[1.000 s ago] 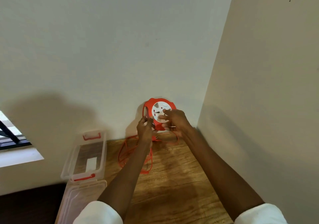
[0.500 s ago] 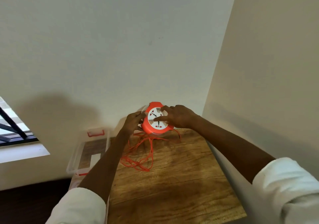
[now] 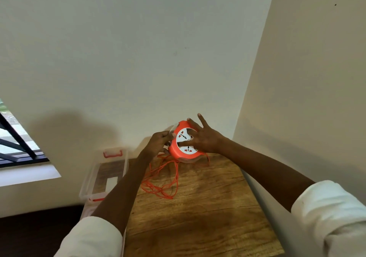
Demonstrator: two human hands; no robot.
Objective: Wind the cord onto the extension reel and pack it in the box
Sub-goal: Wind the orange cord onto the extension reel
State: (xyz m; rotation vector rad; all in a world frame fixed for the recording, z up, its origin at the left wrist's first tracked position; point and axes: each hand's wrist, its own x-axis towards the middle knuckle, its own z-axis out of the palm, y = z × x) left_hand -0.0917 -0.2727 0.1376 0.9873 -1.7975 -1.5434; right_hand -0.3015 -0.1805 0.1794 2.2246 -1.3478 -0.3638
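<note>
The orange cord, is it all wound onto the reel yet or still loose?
Still mostly loose. The orange cord lies in tangled loops on the wooden table, trailing down from the reel held between both hands.

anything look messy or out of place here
Only the orange cord: much of it lies in a loose tangle on the wooden table below the reel, not yet wound on. The clear box sits open at the left. Nothing looks damaged.
</note>
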